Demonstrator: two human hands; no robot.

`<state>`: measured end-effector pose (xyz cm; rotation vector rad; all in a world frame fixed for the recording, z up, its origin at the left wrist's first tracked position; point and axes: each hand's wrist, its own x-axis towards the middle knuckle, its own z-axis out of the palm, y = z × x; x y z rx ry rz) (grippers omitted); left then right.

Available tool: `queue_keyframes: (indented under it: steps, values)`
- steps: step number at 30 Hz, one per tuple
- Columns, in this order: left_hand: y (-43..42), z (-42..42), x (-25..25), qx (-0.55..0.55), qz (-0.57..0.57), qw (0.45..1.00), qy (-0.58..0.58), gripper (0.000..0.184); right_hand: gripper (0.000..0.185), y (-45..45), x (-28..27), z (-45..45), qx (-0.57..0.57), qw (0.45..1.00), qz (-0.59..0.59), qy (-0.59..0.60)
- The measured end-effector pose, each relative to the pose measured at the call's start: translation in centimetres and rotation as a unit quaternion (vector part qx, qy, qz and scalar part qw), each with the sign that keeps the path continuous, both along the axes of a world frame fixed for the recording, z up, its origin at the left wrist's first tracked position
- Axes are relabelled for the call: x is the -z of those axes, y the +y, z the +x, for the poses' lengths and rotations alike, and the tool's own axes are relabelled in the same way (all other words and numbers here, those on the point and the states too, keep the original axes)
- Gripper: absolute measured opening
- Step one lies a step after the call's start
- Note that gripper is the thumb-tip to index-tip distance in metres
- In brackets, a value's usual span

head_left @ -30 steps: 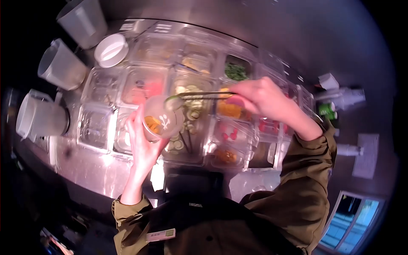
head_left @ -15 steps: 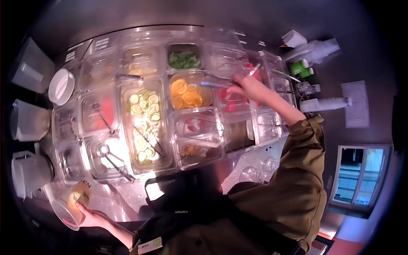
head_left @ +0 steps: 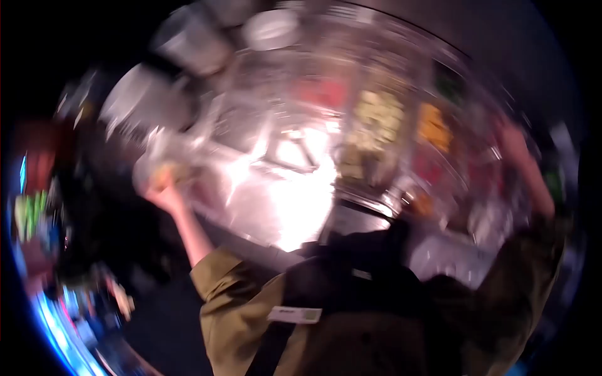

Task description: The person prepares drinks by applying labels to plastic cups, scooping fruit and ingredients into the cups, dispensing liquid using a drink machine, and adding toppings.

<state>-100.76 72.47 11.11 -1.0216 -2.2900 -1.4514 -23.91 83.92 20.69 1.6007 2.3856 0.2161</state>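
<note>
Motion blur smears the whole view. At the left, my left hand (head_left: 164,193) is closed around a clear plastic cup (head_left: 143,170), which shows a yellowish patch near the fingers. My right hand (head_left: 513,141) reaches over the far right containers, its fingers too smeared to read; a small shiny glint lies just beside it. Nearest to it are tubs of blurred red pieces (head_left: 483,172) and orange slices (head_left: 434,127). A long tub of pale green slices (head_left: 378,119) stands farther left.
A white round bowl (head_left: 271,29) and large clear pitchers (head_left: 141,100) stand along the left end of the counter. Dark green leaves (head_left: 449,86) fill a back tub. A metal utensil (head_left: 304,153) lies in a nearer tub. Past the left edge is a dark floor (head_left: 169,313).
The view has swung left, so the tubs appear farther right and tilted. My left hand still has the cup. The tongs in my right hand earlier are not distinct now.
</note>
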Motion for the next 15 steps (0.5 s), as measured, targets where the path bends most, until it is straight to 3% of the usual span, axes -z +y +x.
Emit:
queue_keyframes:
  steps: [2,4,8,10,12,15]
  values:
    - [1.6,1.7,0.5,0.03,-0.024,0.997,0.062,0.066,0.043,-3.2,-3.7,5.9,0.103,0.994,0.023,0.012]
    - [2.3,3.9,1.0,0.07,-0.005,0.991,0.112,0.061,0.036,-14.5,-10.0,6.5,0.206,0.953,0.178,0.13]
    - [3.4,14.1,-1.1,0.172,0.08,0.972,0.135,0.051,0.023,-34.2,-18.2,6.4,0.341,0.785,0.457,0.242]
    - [2.9,18.6,-2.1,0.213,0.112,0.961,0.137,0.046,0.017,-38.0,-18.6,11.1,0.313,0.815,0.453,0.182]
    - [2.1,22.8,-4.0,0.267,0.144,0.944,0.131,0.041,0.018,-44.7,-17.8,12.1,0.377,0.756,0.5,0.189]
    - [-0.1,29.7,-6.3,0.343,0.195,0.913,0.106,0.034,0.019,-55.4,-12.4,11.7,0.471,0.643,0.554,0.24]
